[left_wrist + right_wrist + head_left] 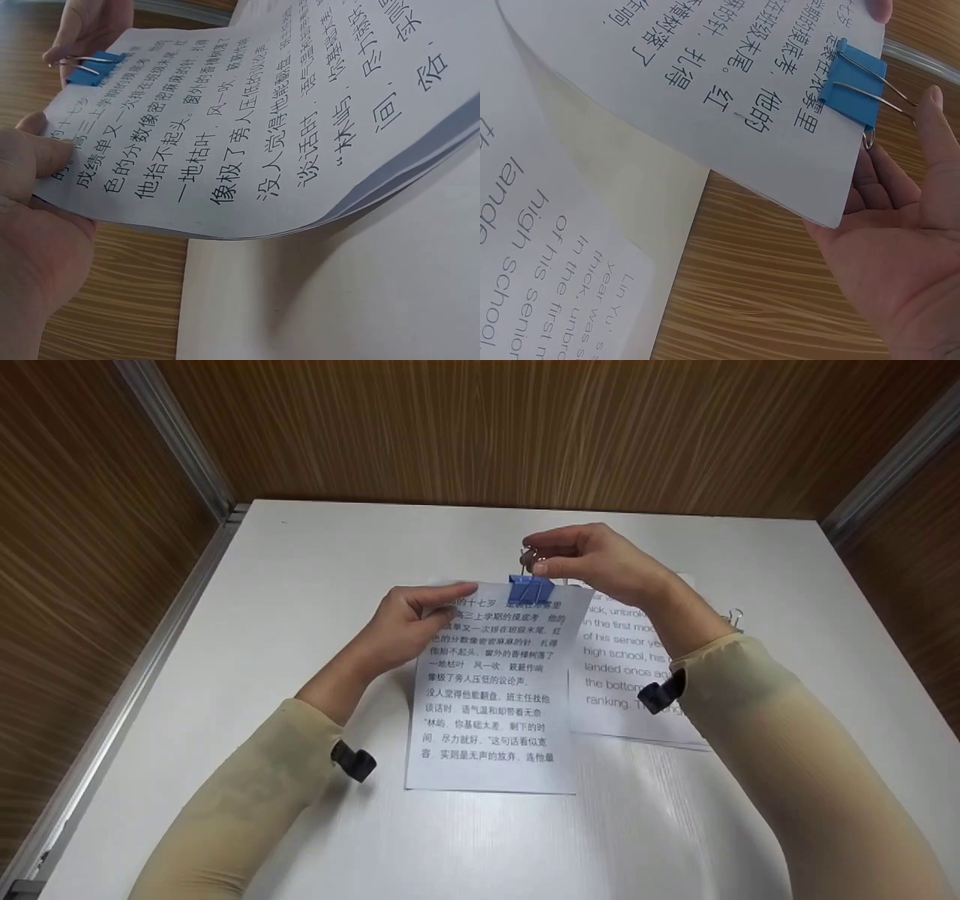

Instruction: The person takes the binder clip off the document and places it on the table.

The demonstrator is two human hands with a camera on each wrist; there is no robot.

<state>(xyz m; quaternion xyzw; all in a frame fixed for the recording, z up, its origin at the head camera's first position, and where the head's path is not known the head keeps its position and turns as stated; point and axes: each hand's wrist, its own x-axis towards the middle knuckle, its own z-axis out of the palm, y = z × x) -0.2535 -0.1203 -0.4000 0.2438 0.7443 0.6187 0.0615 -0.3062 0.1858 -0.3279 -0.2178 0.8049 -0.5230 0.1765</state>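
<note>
A stack of sheets printed with Chinese text (491,720) is lifted at its top, the pages curving in the left wrist view. My left hand (405,626) grips the stack near its upper left corner, thumb on the printed face and fingers behind. On the top edge sits a blue binder clip (531,589) with silver wire handles. My right hand (604,562) pinches those handles above the edge. In the right wrist view the thumb (934,124) touches the end of the front handle; the other fingers are partly hidden behind the clip and paper.
Sheets with English text (619,682) lie on the white table (315,555) to the right, partly under the right forearm. Wire handles of another clip (735,619) show beside that forearm. Wood-grain panels (525,435) stand behind and at both sides.
</note>
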